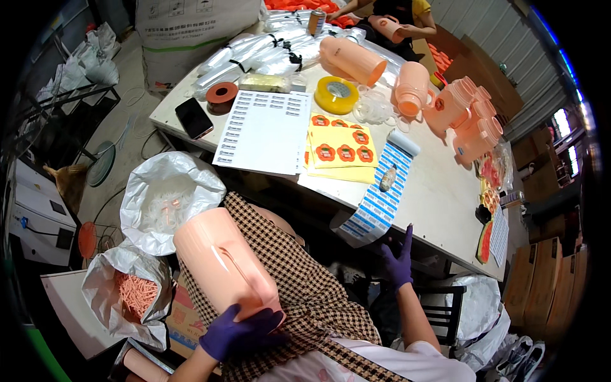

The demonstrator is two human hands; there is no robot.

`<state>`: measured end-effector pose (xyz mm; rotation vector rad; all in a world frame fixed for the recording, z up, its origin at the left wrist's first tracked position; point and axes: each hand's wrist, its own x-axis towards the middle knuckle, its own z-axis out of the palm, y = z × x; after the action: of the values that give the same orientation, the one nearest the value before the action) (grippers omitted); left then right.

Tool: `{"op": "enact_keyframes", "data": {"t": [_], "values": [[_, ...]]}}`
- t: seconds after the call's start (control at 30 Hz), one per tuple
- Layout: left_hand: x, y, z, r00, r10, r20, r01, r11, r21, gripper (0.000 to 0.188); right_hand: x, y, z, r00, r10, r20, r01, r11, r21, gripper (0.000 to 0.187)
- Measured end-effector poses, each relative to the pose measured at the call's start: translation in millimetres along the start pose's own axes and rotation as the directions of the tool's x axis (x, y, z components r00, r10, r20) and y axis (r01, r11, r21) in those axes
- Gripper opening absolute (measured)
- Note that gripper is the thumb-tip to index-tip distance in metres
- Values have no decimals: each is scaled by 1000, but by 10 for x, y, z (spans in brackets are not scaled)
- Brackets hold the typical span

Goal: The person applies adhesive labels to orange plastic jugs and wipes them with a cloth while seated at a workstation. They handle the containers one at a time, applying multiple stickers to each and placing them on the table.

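A large peach plastic jug (pixel 216 251) with a moulded handle lies tilted across my lap. My left hand (pixel 245 332), in a purple glove, grips it at the end closest to me. My right hand (pixel 399 261), also gloved in purple, is held just off the table's front edge with fingers spread and nothing in them. Beside it, a strip of blue-and-white labels (pixel 382 202) unrolls over that edge, weighted by a small stone-like lump (pixel 388 179). Yellow sheets of red flower-shaped stickers (pixel 344 148) and white label sheets (pixel 262 132) lie to its left.
The white table (pixel 439 210) also carries peach jugs (pixel 468 114), yellow tape (pixel 337 95), brown tape (pixel 221 95), a phone (pixel 194 118) and bagged plastic (pixel 254 54). Open white sacks of parts (pixel 168 184) stand left. Across the table, a co-worker's hands hold another jug (pixel 386 28).
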<state>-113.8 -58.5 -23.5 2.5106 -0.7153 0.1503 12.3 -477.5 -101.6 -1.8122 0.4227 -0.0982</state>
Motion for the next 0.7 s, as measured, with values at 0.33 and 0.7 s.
{"op": "enact_keyframes", "data": {"t": [0.33,0.7], "values": [[-103,-55,101,944,249,214,-324,816,478,53,456,-360,189,986,-75,-147,67,996,-59,38],[-168,-230,255,901,329,282,-416,838,353,63,490,-262,118,899,-407,-162,363,898,-248,26]]}}
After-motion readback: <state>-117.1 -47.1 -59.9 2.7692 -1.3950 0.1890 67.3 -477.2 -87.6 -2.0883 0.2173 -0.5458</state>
